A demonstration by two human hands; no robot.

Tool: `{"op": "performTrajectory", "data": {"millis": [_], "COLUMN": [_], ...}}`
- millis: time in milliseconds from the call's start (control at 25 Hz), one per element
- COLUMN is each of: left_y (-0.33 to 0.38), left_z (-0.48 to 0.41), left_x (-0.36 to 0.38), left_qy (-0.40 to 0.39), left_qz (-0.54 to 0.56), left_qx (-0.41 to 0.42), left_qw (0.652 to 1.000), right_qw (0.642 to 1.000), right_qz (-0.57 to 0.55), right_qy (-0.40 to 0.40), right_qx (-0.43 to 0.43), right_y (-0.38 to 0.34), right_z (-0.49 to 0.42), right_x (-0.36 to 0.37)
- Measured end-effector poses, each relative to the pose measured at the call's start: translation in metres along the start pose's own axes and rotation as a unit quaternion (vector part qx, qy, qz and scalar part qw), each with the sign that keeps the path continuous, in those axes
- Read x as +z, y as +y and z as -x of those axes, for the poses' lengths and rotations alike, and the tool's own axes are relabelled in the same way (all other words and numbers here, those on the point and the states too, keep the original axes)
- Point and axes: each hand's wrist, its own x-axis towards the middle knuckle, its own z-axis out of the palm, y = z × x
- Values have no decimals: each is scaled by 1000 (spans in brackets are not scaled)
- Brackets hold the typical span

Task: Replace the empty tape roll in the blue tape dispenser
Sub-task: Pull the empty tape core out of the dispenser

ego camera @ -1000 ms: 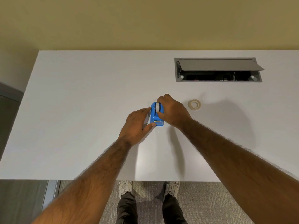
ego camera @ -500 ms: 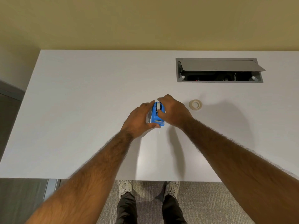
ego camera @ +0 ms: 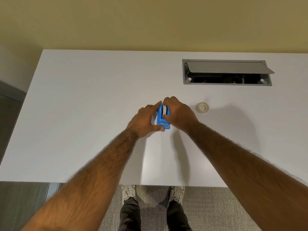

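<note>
The blue tape dispenser (ego camera: 162, 120) stands on the white table (ego camera: 83, 114) near its middle, cutter end toward me. A white roll (ego camera: 165, 109) shows in its top slot. My left hand (ego camera: 144, 121) wraps the dispenser's left side, forefinger along the top and thumb at the front corner. My right hand (ego camera: 179, 113) covers its right side, with fingers pinching the roll from above. A small pale tape roll (ego camera: 202, 107) lies flat on the table, a hand's width to the right of my right hand.
A grey cable hatch (ego camera: 226, 72) with its lid propped open is set into the table at the back right. The table's near edge runs just above my shoes (ego camera: 128, 191). A yellow wall stands behind the table.
My left hand has closed in from the dispenser's left front onto its side and top. My right hand stays on the roll. The dispenser has barely moved.
</note>
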Motion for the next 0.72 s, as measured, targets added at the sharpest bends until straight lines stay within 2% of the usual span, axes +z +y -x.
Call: {"op": "performTrajectory", "data": {"millis": [240, 720], "left_y": [2, 10], "left_z": [-1, 2], "left_x": [0, -2], "left_qy": [5, 13], "left_qz": [1, -3], "left_qx": [0, -5], "left_qw": [1000, 1000], "right_qw": [999, 999], "right_qz": [-6, 10], "right_qy": [-23, -12], "right_qx": [23, 31], "right_y": [1, -4], "right_z": [-1, -2], "right_x": [1, 4]}}
